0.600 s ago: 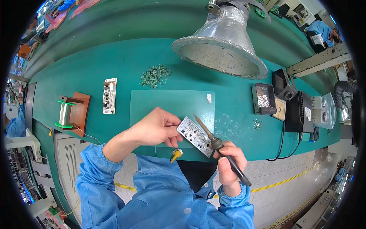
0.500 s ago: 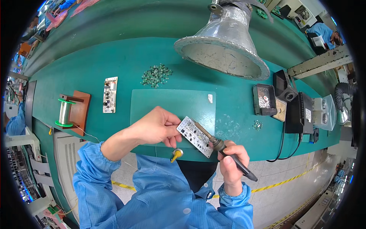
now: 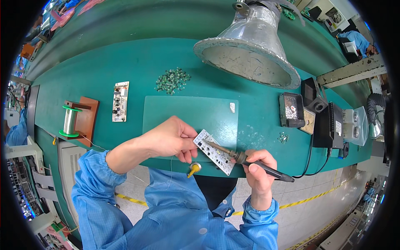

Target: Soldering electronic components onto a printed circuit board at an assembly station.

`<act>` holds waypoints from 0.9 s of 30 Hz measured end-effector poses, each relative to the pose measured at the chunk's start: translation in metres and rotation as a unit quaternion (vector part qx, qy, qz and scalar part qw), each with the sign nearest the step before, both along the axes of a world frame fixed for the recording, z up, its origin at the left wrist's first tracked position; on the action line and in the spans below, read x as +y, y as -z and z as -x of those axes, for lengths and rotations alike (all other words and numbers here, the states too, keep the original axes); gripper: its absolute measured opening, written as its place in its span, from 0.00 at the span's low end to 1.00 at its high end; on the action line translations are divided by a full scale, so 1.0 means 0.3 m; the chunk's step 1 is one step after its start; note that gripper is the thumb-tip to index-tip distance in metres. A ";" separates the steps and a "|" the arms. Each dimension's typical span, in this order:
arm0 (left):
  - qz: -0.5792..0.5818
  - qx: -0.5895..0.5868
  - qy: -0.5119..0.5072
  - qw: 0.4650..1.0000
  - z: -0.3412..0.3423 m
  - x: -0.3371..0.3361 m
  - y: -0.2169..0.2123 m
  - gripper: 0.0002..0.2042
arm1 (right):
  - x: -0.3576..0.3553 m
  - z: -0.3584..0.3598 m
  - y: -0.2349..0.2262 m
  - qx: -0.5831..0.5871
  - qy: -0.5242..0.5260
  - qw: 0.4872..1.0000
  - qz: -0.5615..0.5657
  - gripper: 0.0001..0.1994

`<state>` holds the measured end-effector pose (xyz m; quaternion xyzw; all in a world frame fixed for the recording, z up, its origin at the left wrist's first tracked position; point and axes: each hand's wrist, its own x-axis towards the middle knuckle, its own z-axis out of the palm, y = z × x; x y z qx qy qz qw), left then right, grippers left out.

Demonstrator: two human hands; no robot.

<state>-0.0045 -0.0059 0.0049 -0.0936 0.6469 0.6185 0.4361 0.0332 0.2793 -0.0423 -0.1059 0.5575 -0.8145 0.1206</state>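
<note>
Left grip [image 3: 173, 136] pinches board [image 3: 216, 156]; right grip [image 3: 259, 177], soldering iron [image 3: 240, 157].

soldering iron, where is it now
In the head view, the iron is right of centre in the right hand, its tip over the board that the left hand holds.

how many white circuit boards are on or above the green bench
2: one board in the left hand, under the soldering iron held by the right hand; another board on the bench, left of the mat. Others could be hidden.
</note>
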 end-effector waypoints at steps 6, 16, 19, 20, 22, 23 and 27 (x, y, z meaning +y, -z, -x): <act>0.023 -0.006 0.005 1.000 0.010 -0.010 -0.006 0.08 | -0.063 -0.029 -0.016 -0.056 0.015 0.996 0.070 0.14; 0.078 0.249 0.055 0.964 -0.044 -0.017 0.013 0.07 | -0.143 -0.121 0.008 0.195 0.082 0.973 -0.095 0.35; 0.110 0.396 0.062 0.910 -0.062 -0.006 0.042 0.05 | -0.163 -0.134 0.015 0.288 0.071 0.924 -0.242 0.37; 0.123 0.454 0.054 0.881 -0.067 -0.004 0.053 0.06 | -0.172 -0.136 0.021 0.287 0.073 0.924 -0.240 0.37; 0.119 0.472 0.046 0.873 -0.073 0.006 0.062 0.06 | -0.184 -0.141 0.026 0.316 0.115 0.901 -0.273 0.37; 0.116 0.489 0.035 0.864 -0.074 0.008 0.061 0.07 | -0.188 -0.144 0.029 0.316 0.116 0.902 -0.272 0.37; 0.060 0.413 0.054 0.907 -0.054 -0.012 0.037 0.08 | -0.194 -0.164 0.035 0.349 0.133 0.883 -0.285 0.34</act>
